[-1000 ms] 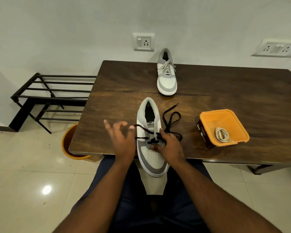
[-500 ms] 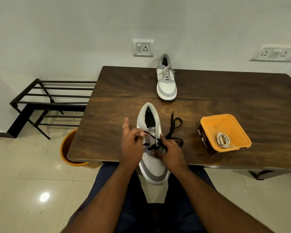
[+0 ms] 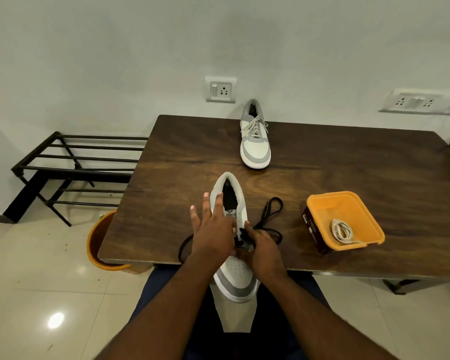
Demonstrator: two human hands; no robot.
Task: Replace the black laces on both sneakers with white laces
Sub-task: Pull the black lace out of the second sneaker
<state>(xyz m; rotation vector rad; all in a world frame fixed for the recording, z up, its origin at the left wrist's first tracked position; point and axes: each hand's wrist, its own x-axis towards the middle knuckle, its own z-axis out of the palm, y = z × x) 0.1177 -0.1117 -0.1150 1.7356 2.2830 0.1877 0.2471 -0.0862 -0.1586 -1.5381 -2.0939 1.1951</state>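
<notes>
Wood table (image 3: pixel 348 162) bottom-center: near sneaker (image 3: pixel 235 271) runs toe-toward-me, right hand (image 3: pixel 264 249) pinching the black lace (image 3: pixel 269 216) at mid-tongue, left hand (image 3: pixel 213 229) spread flat alongside.

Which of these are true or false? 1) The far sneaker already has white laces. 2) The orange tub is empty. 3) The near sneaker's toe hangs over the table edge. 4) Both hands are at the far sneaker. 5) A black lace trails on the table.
1) True: the far sneaker is laced in white.
2) False: the orange tub holds a coiled white lace.
3) True: the near sneaker has its toe past the edge of the table.
4) False: the left hand and right hand are at the near sneaker.
5) True: the black lace loops beside it.
</notes>
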